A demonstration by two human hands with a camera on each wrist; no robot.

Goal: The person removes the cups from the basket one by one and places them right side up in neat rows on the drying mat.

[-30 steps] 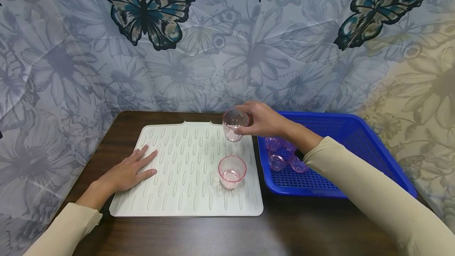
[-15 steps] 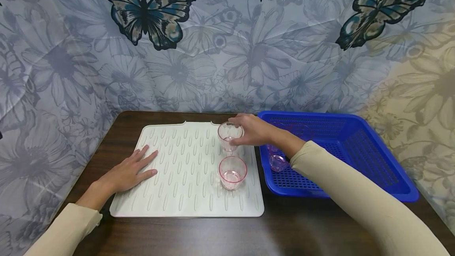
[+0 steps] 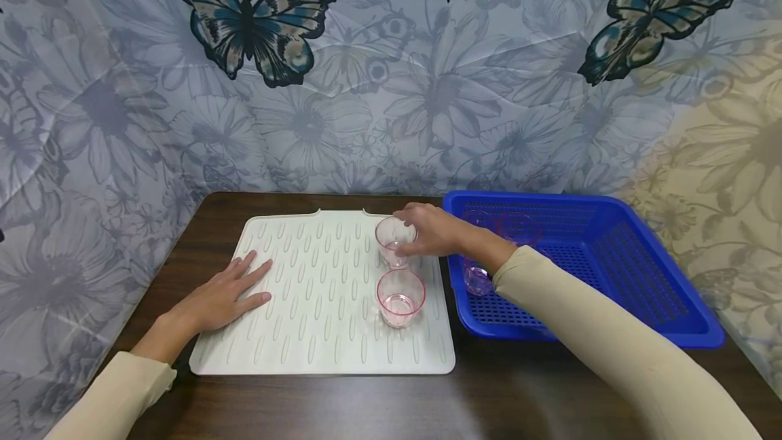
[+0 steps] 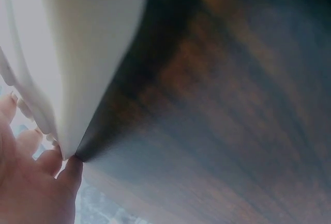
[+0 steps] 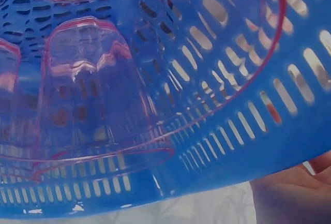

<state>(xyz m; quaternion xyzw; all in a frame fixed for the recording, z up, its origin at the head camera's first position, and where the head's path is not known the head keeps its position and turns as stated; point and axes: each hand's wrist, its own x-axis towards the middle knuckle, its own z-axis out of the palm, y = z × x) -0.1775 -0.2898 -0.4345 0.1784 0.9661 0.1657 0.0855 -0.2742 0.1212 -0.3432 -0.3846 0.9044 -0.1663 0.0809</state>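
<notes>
At nine o'clock on the white mat (image 3: 305,304), a flat left hand (image 3: 222,297), with fingers straight and apart and nothing in the grip; likely so placed for keeping the mat from sliding. Beyond the mat's left edge, only a dark strip of tabletop (image 3: 198,257). Toward the middle, a broad ribbed stretch, with good room for moving a glass sideways. At three o'clock, upright, the near glass (image 3: 400,303), untouched by any hand, inside the mat's right edge. Just behind, toward two o'clock, the far glass (image 3: 389,240), also upright, in a right hand (image 3: 430,229) with the grip clamped on its side; probably so held for not bumping its neighbour. Between both glasses, little room; whether touching or apart, not possible to tell. Past the right edge, a narrow gap, then the blue basket (image 3: 690,338). At its nine o'clock side, more glasses (image 3: 478,282), partly hidden by the right sleeve (image 3: 568,304). Toward three o'clock, wide perforated floor and raised rim.
</notes>
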